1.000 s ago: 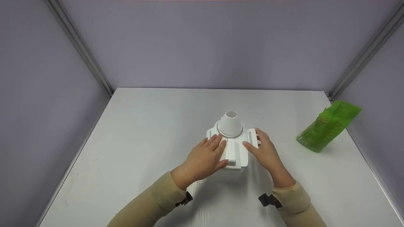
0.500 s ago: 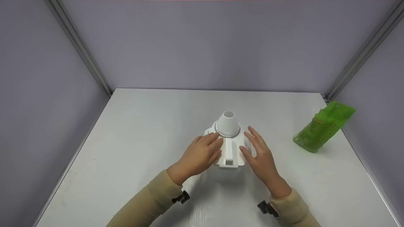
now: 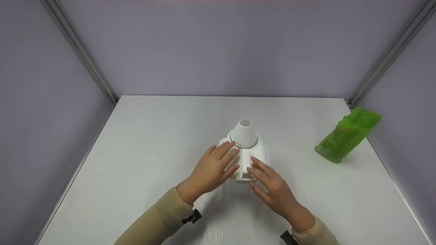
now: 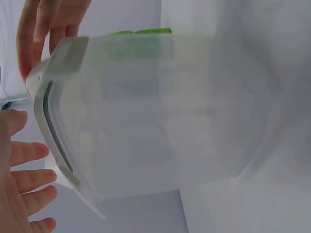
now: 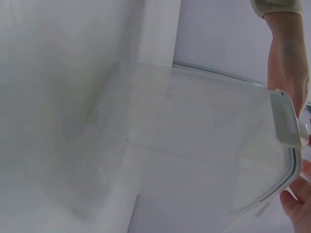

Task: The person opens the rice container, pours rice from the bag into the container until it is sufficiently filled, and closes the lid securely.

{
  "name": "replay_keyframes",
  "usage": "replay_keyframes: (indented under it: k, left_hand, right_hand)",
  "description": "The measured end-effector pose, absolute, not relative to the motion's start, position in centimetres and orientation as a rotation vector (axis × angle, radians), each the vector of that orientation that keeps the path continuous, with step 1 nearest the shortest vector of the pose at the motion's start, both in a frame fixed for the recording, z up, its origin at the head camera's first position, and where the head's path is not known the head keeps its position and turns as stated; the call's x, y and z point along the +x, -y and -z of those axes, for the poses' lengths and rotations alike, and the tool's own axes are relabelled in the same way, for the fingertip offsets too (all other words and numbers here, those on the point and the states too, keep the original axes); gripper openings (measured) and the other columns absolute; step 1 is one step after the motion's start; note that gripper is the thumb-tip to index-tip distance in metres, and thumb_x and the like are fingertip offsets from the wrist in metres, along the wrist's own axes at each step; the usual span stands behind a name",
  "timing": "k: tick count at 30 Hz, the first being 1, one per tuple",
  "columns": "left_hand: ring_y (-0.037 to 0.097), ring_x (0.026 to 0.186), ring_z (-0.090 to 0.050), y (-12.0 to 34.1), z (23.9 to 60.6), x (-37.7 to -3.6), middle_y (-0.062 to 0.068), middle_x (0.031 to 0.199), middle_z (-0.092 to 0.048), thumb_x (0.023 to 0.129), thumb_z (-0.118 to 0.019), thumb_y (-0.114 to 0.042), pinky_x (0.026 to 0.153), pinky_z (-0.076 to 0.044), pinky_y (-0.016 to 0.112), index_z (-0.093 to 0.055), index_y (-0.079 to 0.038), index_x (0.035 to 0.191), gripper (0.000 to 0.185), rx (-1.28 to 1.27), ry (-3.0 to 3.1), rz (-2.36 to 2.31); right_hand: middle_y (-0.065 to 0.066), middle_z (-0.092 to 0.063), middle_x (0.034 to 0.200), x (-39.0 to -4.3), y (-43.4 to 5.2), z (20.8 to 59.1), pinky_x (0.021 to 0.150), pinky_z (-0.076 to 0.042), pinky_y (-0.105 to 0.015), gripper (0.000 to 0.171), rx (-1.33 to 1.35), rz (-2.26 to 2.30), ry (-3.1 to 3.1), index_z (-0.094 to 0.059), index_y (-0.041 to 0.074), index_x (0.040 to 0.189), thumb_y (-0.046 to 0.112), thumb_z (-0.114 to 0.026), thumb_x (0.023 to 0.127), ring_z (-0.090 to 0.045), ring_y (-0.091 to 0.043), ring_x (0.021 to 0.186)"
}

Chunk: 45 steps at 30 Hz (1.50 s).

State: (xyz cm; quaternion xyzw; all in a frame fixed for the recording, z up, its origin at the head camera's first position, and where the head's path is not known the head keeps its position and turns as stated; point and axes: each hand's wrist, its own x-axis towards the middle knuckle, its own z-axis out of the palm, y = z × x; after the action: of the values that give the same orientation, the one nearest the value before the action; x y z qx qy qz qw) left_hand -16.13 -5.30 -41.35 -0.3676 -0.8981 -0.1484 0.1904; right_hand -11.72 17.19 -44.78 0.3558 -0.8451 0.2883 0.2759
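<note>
A white lidded container (image 3: pixel 253 153) stands mid-table with a white cone-shaped funnel (image 3: pixel 244 133) upright on its lid. My left hand (image 3: pixel 221 160) lies flat on the lid's left side, fingers straight, fingertips near the funnel's base. My right hand (image 3: pixel 262 173) has straight fingers touching the lid's near right part. In the left wrist view the container's translucent wall (image 4: pixel 126 121) fills the frame, with left fingers (image 4: pixel 24 189) low and right fingers (image 4: pixel 48 24) above. The right wrist view shows the same wall (image 5: pixel 194 145) and my right fingers (image 5: pixel 299 204) at the lid edge.
A green pouch (image 3: pixel 347 134) leans against the right wall at the table's far right. Lilac walls with metal corner posts (image 3: pixel 81 56) close in the white table (image 3: pixel 153 136) on three sides.
My right hand has drawn back from the lid's right edge to its near right part. The lid's right flap no longer sticks out. The left hand has barely moved.
</note>
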Motion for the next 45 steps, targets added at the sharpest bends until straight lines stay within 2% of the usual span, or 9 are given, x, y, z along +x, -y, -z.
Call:
replay_keyframes:
  k: [3, 10, 13, 17, 28, 37, 42, 45]
  left_hand:
    - [0.023, 0.124, -0.046, 4.5, 41.4, -14.9, 0.011, 0.137, -0.047, 0.095, -0.051, -0.041, 0.097, -0.040, 0.044, -0.052, -0.009, 0.131, 0.049, -1.068, 2.378, 0.424]
    - [0.022, 0.131, -0.038, 2.8, 41.8, -12.8, 0.008, 0.143, -0.041, 0.087, -0.059, -0.049, 0.098, -0.040, 0.042, -0.047, -0.011, 0.136, 0.063, -1.149, 2.346, 0.165]
    - [0.019, 0.130, -0.040, 2.4, 41.9, -12.3, 0.005, 0.142, -0.044, 0.088, -0.058, -0.049, 0.099, -0.039, 0.040, -0.049, -0.010, 0.136, 0.063, -1.147, 2.375, 0.088]
    - [0.017, 0.125, -0.046, 2.5, 41.6, -12.2, 0.003, 0.136, -0.051, 0.088, -0.058, -0.048, 0.098, -0.040, 0.039, -0.056, -0.011, 0.130, 0.057, -1.118, 2.356, 0.102]
    - [0.020, 0.123, -0.048, 3.4, 40.8, -12.5, -0.004, 0.127, -0.058, 0.089, -0.057, -0.048, 0.098, -0.040, 0.045, -0.063, -0.016, 0.123, 0.047, -1.091, 2.318, 0.108]
    - [0.018, 0.120, -0.051, 3.8, 40.9, -13.0, -0.005, 0.123, -0.060, 0.082, -0.071, -0.026, 0.095, -0.042, 0.046, -0.066, -0.015, 0.119, 0.039, -1.046, 2.291, 0.143]
    - [0.019, 0.120, -0.051, 4.1, 41.0, -12.9, -0.004, 0.126, -0.059, 0.082, -0.071, -0.017, 0.094, -0.043, 0.045, -0.065, -0.014, 0.121, 0.039, -1.020, 2.311, 0.133]
    - [0.020, 0.122, -0.049, 4.4, 41.0, -13.0, -0.003, 0.130, -0.056, 0.082, -0.069, -0.011, 0.093, -0.044, 0.044, -0.062, -0.013, 0.124, 0.043, -1.018, 2.338, 0.086]
  right_hand:
    - [-0.010, -0.047, 0.138, -11.8, -17.5, 44.8, 0.103, -0.032, -0.025, 0.041, 0.914, -0.786, 2.269, -0.056, 0.007, 0.127, 0.031, -0.055, 0.094, -0.049, -0.024, 0.120]
    - [-0.009, -0.057, 0.128, -12.2, -18.5, 45.0, 0.095, -0.039, -0.053, 0.049, 0.825, -0.695, 2.277, -0.059, 0.002, 0.123, 0.041, -0.051, 0.095, -0.051, -0.027, 0.120]
    - [-0.011, -0.058, 0.127, -12.4, -18.8, 45.2, 0.092, -0.039, -0.057, 0.051, 0.857, -0.649, 2.286, -0.062, 0.002, 0.120, 0.044, -0.047, 0.095, -0.051, -0.028, 0.119]
    - [-0.011, -0.059, 0.125, -12.3, -18.8, 45.1, 0.094, -0.038, -0.054, 0.054, 0.897, -0.602, 2.273, -0.065, 0.002, 0.117, 0.048, -0.044, 0.095, -0.052, -0.028, 0.118]
    - [-0.010, -0.064, 0.116, -11.3, -17.5, 44.7, 0.086, -0.041, -0.062, 0.047, 0.848, -0.592, 2.221, -0.068, 0.004, 0.111, 0.044, -0.051, 0.094, -0.057, -0.027, 0.110]
    - [-0.012, -0.065, 0.111, -10.4, -15.7, 44.7, 0.084, -0.044, -0.060, 0.043, 0.761, -0.526, 2.191, -0.068, 0.000, 0.107, 0.039, -0.056, 0.092, -0.060, -0.029, 0.104]
    - [-0.014, -0.065, 0.111, -9.7, -14.8, 44.5, 0.084, -0.045, -0.057, 0.040, 0.752, -0.450, 2.197, -0.067, -0.001, 0.106, 0.032, -0.066, 0.084, -0.061, -0.030, 0.103]
    - [-0.016, -0.065, 0.110, -9.4, -14.2, 44.3, 0.083, -0.046, -0.055, 0.041, 0.761, -0.398, 2.187, -0.068, -0.002, 0.104, 0.035, -0.062, 0.087, -0.061, -0.031, 0.101]
